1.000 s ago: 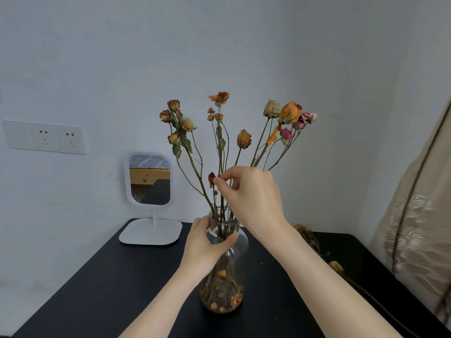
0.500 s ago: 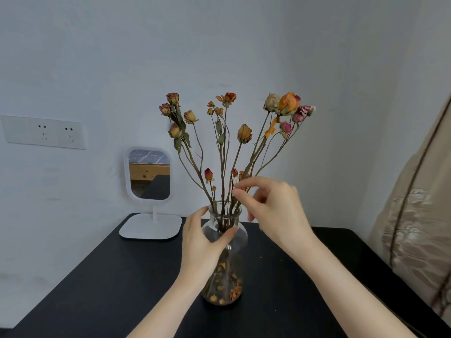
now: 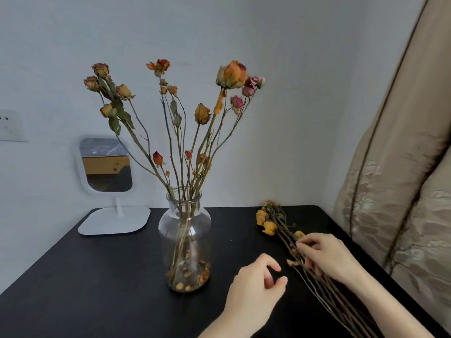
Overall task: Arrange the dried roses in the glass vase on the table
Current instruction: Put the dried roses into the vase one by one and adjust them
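The glass vase (image 3: 184,230) stands mid-table with several dried roses (image 3: 202,113) fanned out of its neck and loose petals at its bottom. A bundle of loose dried roses (image 3: 269,226) lies on the black table (image 3: 97,276) to the right, stems pointing toward me. My right hand (image 3: 325,258) lies over these stems, with thumb and fingers curled around some of them. My left hand (image 3: 255,289) hovers between vase and bundle, fingers loosely curled, holding nothing.
A white stand mirror (image 3: 107,167) sits at the back left by the wall. A beige curtain (image 3: 402,179) hangs along the table's right edge. A wall socket (image 3: 9,125) is at far left.
Both hands have left the vase. The right hand went down and right to the bundle on the table; the left hand let go of the vase neck and moved right.
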`<state>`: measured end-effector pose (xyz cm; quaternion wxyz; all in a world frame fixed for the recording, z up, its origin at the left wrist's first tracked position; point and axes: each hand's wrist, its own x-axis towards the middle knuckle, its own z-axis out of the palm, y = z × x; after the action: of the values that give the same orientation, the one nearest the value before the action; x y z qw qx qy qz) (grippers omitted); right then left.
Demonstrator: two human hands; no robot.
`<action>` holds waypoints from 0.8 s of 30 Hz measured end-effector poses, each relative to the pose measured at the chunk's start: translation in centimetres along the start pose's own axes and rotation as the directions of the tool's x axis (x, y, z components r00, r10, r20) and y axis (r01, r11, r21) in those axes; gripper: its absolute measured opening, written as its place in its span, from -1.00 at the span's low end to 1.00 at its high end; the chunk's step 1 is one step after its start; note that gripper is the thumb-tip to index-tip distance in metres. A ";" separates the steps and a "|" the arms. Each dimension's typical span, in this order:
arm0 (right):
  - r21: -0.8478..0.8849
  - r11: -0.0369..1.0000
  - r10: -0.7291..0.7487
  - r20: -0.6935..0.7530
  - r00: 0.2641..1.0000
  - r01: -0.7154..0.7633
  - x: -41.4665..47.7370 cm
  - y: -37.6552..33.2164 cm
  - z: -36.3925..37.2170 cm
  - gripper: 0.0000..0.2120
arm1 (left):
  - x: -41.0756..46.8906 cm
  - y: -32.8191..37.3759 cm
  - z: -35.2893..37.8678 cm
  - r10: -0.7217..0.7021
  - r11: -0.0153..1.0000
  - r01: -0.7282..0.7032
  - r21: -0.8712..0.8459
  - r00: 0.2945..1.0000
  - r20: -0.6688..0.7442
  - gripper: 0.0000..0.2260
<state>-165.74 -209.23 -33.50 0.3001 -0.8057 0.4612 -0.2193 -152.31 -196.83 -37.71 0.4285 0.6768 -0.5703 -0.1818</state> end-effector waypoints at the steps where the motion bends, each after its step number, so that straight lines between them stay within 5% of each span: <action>1: -0.007 1.000 0.030 -0.020 0.999 -0.030 0.2 0.9 -0.6 -0.90 | 0.8 0.1 0.8 -0.038 0.999 0.038 -0.021 0.999 0.015 -0.91; 10: -0.071 0.980 0.187 -0.002 0.982 -0.187 1.8 6.4 -2.6 -0.85 | 6.4 -0.1 6.2 -0.327 0.939 0.322 0.124 0.945 0.021 -0.78; 24: -0.281 0.935 0.193 -0.107 0.975 -0.216 5.7 5.9 -1.0 -0.77 | 10.5 1.6 9.8 -0.367 0.922 0.371 0.114 0.929 -0.050 -0.72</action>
<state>-167.24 -216.84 -36.36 0.1813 -0.7796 0.5811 -0.1474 -157.53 -210.19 -39.51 0.3527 0.7993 -0.4366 -0.2147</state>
